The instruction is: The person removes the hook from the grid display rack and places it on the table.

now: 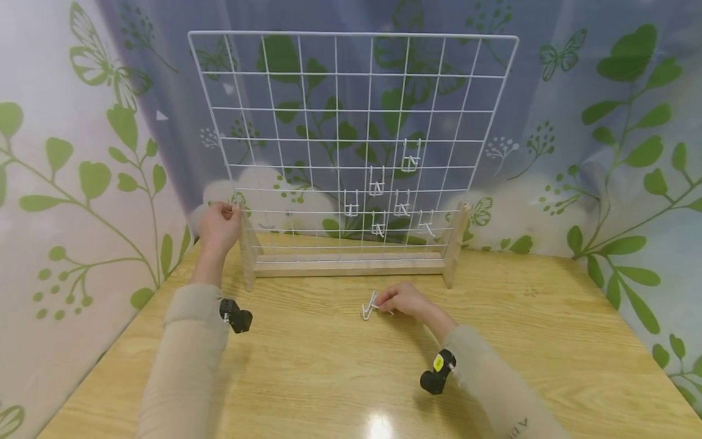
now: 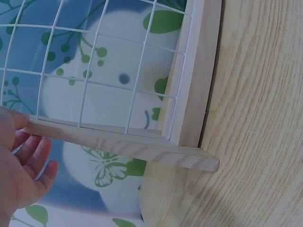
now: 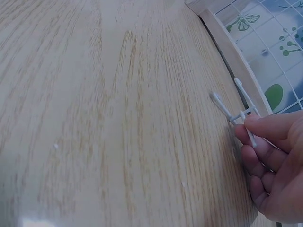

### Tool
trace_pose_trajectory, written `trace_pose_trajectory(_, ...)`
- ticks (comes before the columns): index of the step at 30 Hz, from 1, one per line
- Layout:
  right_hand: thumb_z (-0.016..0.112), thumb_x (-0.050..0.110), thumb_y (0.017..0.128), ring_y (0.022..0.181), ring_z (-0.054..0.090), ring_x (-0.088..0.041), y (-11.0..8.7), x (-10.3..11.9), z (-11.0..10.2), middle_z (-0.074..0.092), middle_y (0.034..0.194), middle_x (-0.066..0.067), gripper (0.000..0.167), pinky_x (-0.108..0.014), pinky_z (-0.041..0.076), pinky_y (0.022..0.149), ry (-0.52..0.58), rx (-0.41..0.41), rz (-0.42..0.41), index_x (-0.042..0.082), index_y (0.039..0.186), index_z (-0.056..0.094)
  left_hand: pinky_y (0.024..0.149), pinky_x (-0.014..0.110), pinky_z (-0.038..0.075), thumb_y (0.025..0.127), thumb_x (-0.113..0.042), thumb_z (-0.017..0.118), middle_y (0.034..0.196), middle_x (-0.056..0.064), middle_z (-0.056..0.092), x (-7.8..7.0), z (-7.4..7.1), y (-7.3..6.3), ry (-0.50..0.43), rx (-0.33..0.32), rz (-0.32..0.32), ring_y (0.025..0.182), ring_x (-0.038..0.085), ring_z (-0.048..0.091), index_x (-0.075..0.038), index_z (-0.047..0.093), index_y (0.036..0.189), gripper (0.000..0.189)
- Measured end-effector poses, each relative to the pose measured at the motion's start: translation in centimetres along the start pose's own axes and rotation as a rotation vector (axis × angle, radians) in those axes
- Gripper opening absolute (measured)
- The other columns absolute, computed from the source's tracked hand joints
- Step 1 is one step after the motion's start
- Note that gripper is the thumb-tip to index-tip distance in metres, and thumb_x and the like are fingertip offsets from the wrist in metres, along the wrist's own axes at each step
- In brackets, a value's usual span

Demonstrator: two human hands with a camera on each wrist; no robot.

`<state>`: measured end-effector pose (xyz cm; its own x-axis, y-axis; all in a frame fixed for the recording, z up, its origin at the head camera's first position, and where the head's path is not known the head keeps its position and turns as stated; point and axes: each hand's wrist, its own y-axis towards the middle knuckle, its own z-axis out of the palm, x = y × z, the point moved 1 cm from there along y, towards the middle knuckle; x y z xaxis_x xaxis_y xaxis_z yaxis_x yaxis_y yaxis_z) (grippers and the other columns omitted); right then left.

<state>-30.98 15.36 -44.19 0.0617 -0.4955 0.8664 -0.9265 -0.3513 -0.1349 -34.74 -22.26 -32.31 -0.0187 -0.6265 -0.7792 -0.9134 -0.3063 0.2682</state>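
A white wire grid panel [image 1: 353, 110] stands upright in a wooden stand [image 1: 351, 267]. My left hand [image 1: 220, 227] pinches the upper end of the stand's left post [image 2: 94, 140] between thumb and fingers, beside the grid's edge. In my right hand [image 1: 407, 301] a small white wire hook [image 1: 368, 307] is pinched between thumb and forefinger, just above the table in front of the stand. Its two prongs point away from the fingers in the right wrist view, where the hook [image 3: 242, 113] shows close up. Several similar hooks [image 1: 376, 188] hang on the grid's lower right half.
Under the stand lies a light wood-grain table [image 1: 307, 360]. Behind it and at both sides hangs a curtain [image 1: 631, 183] printed with green leaves and butterflies. A black wrist camera [image 1: 236, 315] sits on the left sleeve, another camera [image 1: 437, 372] on the right.
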Motion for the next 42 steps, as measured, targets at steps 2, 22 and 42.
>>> trace_pose_trajectory(2,0.067,-0.002,0.077,0.057,0.046,-0.008,0.0,0.1,0.0,0.06,0.068,0.002,0.014,-0.021,0.038,0.054,0.002,0.003,0.0,-0.008,0.09,0.068,0.085,0.044,0.041,0.095,-0.021,0.047,0.107,0.022,0.054,-0.1,0.0,0.0,-0.006,-0.005,0.001,0.098,0.035,0.05,0.006,0.051,0.115,0.034)
trace_pose_trajectory(22,0.066,-0.002,0.079,0.065,0.052,-0.009,0.1,-0.3,0.1,0.065,0.08,-0.006,0.011,-0.023,0.045,0.06,-0.037,0.034,-0.011,-0.006,0.088,0.068,0.087,0.045,0.04,0.095,-0.022,0.045,0.109,0.023,0.053,0.0,0.1,-0.1,0.014,0.008,-0.005,0.1,0.036,0.05,0.006,0.049,0.116,0.035)
trace_pose_trajectory(42,0.06,0.006,0.087,0.072,0.059,-0.016,-0.3,-0.5,-3.0,0.067,0.087,-0.012,0.027,-0.032,0.048,0.065,0.076,-0.048,-0.004,-0.012,0.106,0.06,0.087,0.045,0.04,0.095,-0.021,0.045,0.11,0.023,0.054,0.0,0.0,0.1,0.019,0.004,-0.001,0.1,0.036,0.05,0.007,0.049,0.117,0.036)
